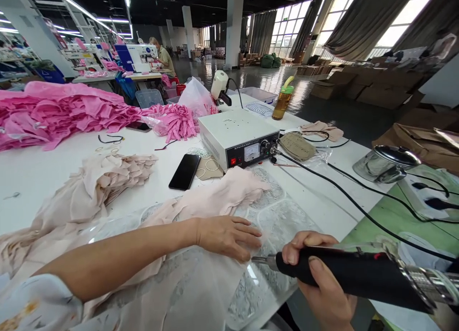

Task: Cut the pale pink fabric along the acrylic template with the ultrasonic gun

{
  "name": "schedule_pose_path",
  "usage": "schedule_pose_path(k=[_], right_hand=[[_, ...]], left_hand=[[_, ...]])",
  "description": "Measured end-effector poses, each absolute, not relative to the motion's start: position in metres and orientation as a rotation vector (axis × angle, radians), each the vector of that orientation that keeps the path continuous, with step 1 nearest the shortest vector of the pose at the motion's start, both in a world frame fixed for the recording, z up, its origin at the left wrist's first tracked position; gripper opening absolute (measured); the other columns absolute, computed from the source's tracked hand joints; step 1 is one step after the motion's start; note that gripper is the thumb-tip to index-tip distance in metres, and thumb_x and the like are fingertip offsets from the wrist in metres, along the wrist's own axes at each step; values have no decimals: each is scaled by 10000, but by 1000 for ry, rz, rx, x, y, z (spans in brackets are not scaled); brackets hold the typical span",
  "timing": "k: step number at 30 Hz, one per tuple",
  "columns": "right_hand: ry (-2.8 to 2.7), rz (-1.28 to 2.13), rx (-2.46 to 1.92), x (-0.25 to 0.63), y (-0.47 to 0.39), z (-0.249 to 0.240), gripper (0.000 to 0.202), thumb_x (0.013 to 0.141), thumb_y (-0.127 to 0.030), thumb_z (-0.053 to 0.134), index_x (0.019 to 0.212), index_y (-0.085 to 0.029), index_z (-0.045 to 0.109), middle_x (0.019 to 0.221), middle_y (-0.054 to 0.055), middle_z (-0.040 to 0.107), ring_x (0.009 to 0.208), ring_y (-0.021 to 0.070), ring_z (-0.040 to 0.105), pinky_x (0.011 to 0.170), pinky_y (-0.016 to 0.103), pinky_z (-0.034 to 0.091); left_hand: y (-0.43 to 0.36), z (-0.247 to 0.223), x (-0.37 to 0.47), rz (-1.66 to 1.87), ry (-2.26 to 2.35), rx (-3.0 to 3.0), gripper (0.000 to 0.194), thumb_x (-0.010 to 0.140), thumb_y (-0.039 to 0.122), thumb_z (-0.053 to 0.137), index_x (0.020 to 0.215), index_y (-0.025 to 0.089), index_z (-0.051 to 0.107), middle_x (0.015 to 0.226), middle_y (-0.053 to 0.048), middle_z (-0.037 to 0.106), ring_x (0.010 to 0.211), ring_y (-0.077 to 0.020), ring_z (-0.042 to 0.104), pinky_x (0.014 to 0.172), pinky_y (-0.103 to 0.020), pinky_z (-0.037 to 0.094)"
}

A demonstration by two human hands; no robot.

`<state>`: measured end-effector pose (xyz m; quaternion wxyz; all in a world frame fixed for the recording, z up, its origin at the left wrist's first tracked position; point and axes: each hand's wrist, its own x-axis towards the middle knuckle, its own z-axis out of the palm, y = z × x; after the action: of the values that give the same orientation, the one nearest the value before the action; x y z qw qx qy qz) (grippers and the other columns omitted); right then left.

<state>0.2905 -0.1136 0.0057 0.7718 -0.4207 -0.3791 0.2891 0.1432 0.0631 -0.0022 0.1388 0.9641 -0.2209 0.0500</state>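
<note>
My left hand (229, 238) lies flat with fingers stretched out, pressing on thin pale-beige fabric (211, 278). The fabric is spread over a clear, scuffed plastic sheet (265, 293) at the table's front edge. Wrapped around a thick, black-handled corded tool (358, 271) is my right hand (322, 273). The tool's slim metal tip points left, close to my left fingertips and the fabric's edge; whether it touches cannot be made out. Behind my left hand lies a bunched strip of the same fabric (225, 190).
A white control box (240, 135) with a meter stands mid-table; cables run rightward. Nearby are a black phone (184, 172), a beige fabric stack (96, 183), a pink fabric heap (64, 111), a bottle (282, 104) and a lidded metal cup (385, 164). A person (163, 58) sits farther back.
</note>
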Motion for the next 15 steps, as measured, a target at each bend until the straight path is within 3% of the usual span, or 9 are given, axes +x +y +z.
schedule_pose_path(k=[6, 15], right_hand=[[-817, 594, -885, 290, -108, 9, 59, 874, -271, 582, 896, -223, 556, 793, -2, 526, 570, 120, 570, 555, 319, 507], [-825, 599, -890, 294, -111, 3, 45, 881, -249, 562, 918, -223, 556, 815, 9, 529, 585, 129, 567, 566, 340, 514]], left_hand=[[64, -5, 139, 181, -694, 2765, 215, 990, 162, 513, 903, 223, 700, 1157, -60, 684, 1232, -164, 544, 1073, -300, 386], [66, -11, 136, 198, -731, 2743, 212, 993, 143, 493, 970, 196, 697, 1192, -81, 675, 1254, -190, 534, 1070, -324, 407]])
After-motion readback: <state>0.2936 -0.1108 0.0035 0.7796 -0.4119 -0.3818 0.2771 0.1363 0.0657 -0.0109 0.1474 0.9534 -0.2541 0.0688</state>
